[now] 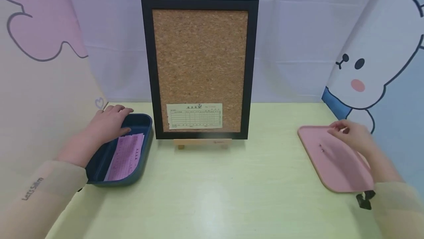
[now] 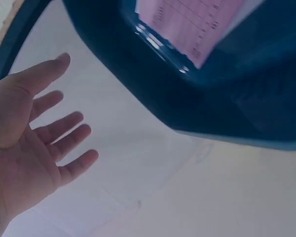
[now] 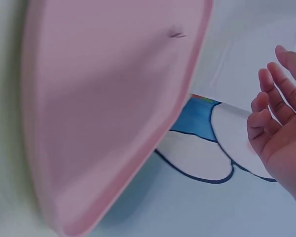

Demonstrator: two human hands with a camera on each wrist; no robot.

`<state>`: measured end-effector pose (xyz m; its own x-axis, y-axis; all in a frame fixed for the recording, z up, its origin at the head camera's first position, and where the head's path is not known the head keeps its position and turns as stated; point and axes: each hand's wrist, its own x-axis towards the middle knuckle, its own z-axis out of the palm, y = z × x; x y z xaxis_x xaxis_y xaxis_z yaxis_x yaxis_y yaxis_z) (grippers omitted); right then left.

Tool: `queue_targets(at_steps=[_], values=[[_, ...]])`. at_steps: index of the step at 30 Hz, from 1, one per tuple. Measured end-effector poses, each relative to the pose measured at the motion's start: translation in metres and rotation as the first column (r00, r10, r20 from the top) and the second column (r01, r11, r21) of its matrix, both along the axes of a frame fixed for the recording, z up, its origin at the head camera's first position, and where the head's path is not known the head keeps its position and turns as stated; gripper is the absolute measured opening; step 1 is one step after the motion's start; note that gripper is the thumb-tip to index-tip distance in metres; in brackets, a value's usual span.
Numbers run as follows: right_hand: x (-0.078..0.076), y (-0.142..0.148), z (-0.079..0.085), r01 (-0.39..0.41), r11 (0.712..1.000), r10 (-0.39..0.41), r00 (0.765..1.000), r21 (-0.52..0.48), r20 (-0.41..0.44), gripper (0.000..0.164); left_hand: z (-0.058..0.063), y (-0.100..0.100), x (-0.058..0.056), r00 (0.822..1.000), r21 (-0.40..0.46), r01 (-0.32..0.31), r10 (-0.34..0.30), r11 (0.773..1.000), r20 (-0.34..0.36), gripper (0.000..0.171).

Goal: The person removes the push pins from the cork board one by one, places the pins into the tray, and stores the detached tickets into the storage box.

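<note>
My left hand [image 1: 110, 124] is over the far end of a dark blue bin [image 1: 140, 172], fingers spread and relaxed, with nothing in them. Pink printed forms [image 1: 127, 154] lie inside that bin. In the left wrist view the palm stays apart from the bin's wall. On the right, my right hand [image 1: 354, 136] hovers above a pink tray [image 1: 351, 184]. Its fingers are loosely bent, and the right wrist view shows no object between them. Tiny metallic pieces [image 1: 321, 147], too small to identify, lie on the tray.
A black-framed cork board [image 1: 202, 55] stands in the middle on a small wooden easel [image 1: 202, 142]. One pale printed form [image 1: 194, 116] is on its lower part. A black clip-like object [image 1: 365, 199] shows by the right sleeve. Cloth with cartoon prints surrounds the table [image 1: 212, 184].
</note>
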<state>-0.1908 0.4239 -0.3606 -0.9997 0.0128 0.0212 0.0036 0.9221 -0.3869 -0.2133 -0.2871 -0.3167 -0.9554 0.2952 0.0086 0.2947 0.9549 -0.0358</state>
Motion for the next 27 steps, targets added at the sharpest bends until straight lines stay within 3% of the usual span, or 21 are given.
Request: queue_targets(at_steps=[9,15,22,27], values=[[0.007,-0.022,0.026,0.042,0.999,-0.043,0.997,-0.012,-0.067,0.050,0.015,0.033,0.012,0.986,0.079,-0.024,0.036,0.997,-0.162,0.067],[0.014,-0.042,0.039,0.040,0.999,-0.039,0.990,-0.002,-0.135,0.047,0.014,0.052,0.019,0.970,0.167,-0.032,0.071,0.985,-0.234,0.066],[0.020,-0.069,0.050,0.048,0.998,-0.054,0.969,-0.035,-0.241,0.043,0.012,0.066,0.023,0.965,0.362,-0.052,0.140,0.931,-0.221,0.061],[0.025,-0.091,0.055,0.046,0.995,-0.075,0.928,-0.087,-0.366,0.035,0.011,0.074,0.026,0.968,0.468,-0.026,0.138,0.883,-0.207,0.060]])
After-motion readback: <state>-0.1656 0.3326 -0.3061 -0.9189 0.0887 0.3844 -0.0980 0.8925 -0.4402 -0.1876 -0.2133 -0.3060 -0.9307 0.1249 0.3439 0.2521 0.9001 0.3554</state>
